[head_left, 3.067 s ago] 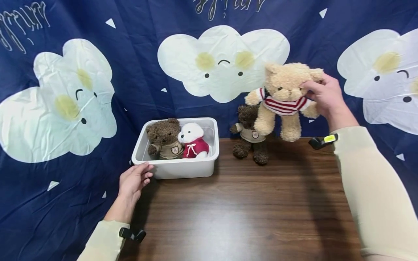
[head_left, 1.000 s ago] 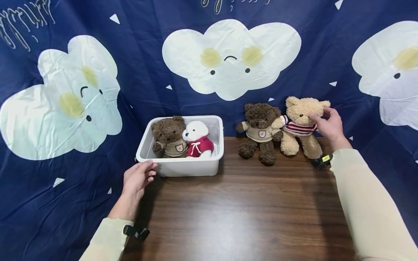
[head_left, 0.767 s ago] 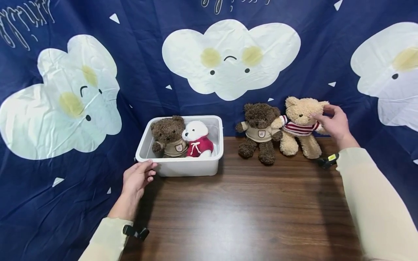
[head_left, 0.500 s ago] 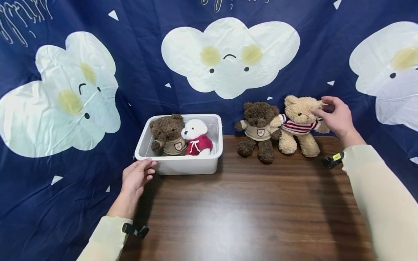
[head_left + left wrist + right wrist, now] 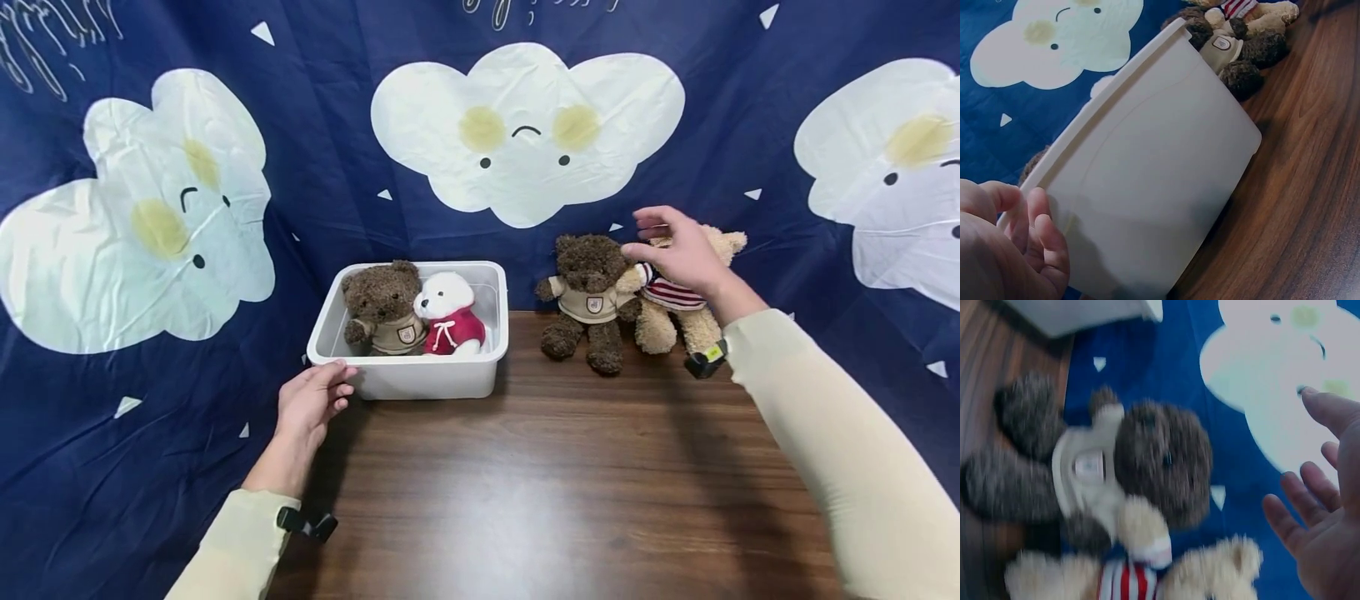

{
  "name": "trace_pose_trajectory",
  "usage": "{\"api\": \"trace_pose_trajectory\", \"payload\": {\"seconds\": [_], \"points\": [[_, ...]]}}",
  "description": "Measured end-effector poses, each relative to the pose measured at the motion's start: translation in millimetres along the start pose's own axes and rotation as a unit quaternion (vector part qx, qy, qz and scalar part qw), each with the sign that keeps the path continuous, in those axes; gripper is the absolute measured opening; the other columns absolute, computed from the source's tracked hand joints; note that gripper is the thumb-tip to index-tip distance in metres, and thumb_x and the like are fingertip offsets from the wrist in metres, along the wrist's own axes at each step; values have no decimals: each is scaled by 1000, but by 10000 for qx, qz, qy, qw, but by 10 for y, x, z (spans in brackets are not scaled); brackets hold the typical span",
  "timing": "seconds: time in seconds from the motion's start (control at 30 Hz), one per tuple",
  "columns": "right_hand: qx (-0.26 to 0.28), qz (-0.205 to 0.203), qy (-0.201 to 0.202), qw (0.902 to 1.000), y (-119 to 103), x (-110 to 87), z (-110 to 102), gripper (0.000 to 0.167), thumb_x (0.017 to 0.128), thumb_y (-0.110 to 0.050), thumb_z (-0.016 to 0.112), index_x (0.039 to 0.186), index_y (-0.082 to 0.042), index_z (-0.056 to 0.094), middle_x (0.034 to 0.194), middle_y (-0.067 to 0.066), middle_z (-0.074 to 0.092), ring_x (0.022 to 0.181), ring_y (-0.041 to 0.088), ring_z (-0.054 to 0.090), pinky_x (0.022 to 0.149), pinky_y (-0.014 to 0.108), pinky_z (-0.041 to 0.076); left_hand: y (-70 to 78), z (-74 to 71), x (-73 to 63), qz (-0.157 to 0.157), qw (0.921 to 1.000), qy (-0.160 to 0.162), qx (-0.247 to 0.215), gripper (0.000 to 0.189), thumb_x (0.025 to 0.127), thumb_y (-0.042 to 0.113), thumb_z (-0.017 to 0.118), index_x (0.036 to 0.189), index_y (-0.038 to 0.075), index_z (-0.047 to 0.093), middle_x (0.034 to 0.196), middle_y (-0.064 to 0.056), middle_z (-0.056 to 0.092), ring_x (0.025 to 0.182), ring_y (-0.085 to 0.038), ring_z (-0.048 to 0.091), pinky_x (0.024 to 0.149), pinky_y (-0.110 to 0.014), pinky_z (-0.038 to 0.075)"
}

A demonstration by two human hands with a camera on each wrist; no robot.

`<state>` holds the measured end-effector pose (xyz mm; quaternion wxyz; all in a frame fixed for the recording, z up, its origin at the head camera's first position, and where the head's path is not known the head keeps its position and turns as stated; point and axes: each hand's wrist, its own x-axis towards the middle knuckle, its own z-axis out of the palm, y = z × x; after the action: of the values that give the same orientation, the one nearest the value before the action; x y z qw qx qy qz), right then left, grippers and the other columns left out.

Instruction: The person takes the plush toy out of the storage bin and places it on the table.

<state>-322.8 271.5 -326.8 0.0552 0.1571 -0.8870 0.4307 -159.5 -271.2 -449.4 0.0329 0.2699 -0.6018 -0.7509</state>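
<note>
At its front-left corner, a white plastic bin (image 5: pixel 420 379) has its rim pinched between the thumb and fingers of my left hand (image 5: pixel 309 404). Inside the bin sit a dark brown teddy bear (image 5: pixel 378 304) in a beige top and a white plush dog (image 5: pixel 447 304) in a red hoodie. My right hand (image 5: pixel 686 254), fingers parted and holding nothing, hovers in front of a tan teddy bear (image 5: pixel 675 293) in a striped sweater, covering part of its head. Left of it, a second dark brown teddy bear (image 5: pixel 1160 462) sits upright, with the tan bear's paw against it.
The brown wooden table (image 5: pixel 510 483) stretches out before the bin and bears. Behind everything hangs a dark blue cloth (image 5: pixel 322 167) printed with white clouds, close to the backs of the toys.
The tan bear was lowered from the air to a seat beside the brown bear. My right hand let it go, drew off right, then swung left. The left hand stayed at the bin.
</note>
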Motion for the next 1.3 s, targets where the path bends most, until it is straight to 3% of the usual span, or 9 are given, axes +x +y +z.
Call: {"api": "trace_pose_trajectory", "payload": {"seconds": [0.2, 0.4, 0.7, 1.0, 1.13, 1.3], "points": [[374, -40, -929, 9950, -244, 220, 475, 65, 94, -28, 77, 148, -9, 47, 144, 19, 54, 133, 37, 53, 111, 56, 44, 2, -3, -5, -12, 10000, -16, 52, 7, 100, 16, 68, 93, 16, 71, 78, 8, 78, 56, -4, 64, 47, -17, 49], [460, -365, -1349, 9891, -537, 436, 944, 62, 94, -24, 77, 147, -10, 49, 138, 18, 56, 130, 37, 56, 109, 51, 47, 7, -10, -13, 21, 10000, 16, 73, 8, 99, 16, 68, 92, 17, 70, 78, 8, 78, 56, -3, 64, 48, -16, 49], [406, -443, -1621, 9849, -858, 655, 1591, 59, 95, -31, 75, 145, -13, 51, 138, 13, 57, 126, 28, 58, 103, 44, 51, 0, -19, -11, -95, 9999, 44, 35, 9, 100, 18, 68, 91, 17, 71, 78, 9, 78, 56, -4, 63, 49, -17, 50], [446, 19, -1978, 9792, -974, 655, 2122, 67, 93, -36, 76, 148, -10, 46, 150, 17, 50, 132, 31, 56, 109, 43, 48, -1, -27, 12, -169, 9998, -17, 132, 10, 100, 18, 67, 90, 17, 70, 77, 9, 77, 57, -4, 63, 49, -18, 50], [134, 43, -2083, 9780, -970, 662, 2326, 74, 93, -39, 75, 150, -6, 42, 150, 17, 50, 134, 29, 54, 112, 41, 45, 0, -25, 3, -156, 9998, 25, 110, 11, 100, 18, 67, 90, 17, 70, 77, 9, 77, 57, -4, 63, 49, -18, 50], [-266, -40, -1918, 9811, -949, 655, 2472, 79, 93, -42, 74, 151, -1, 39, 148, 17, 53, 134, 28, 52, 114, 38, 42, 17, -6, -9, -110, 9999, 40, 110, 8, 100, 18, 68, 92, 16, 70, 79, 8, 78, 57, -4, 63, 49, -17, 50]]}}
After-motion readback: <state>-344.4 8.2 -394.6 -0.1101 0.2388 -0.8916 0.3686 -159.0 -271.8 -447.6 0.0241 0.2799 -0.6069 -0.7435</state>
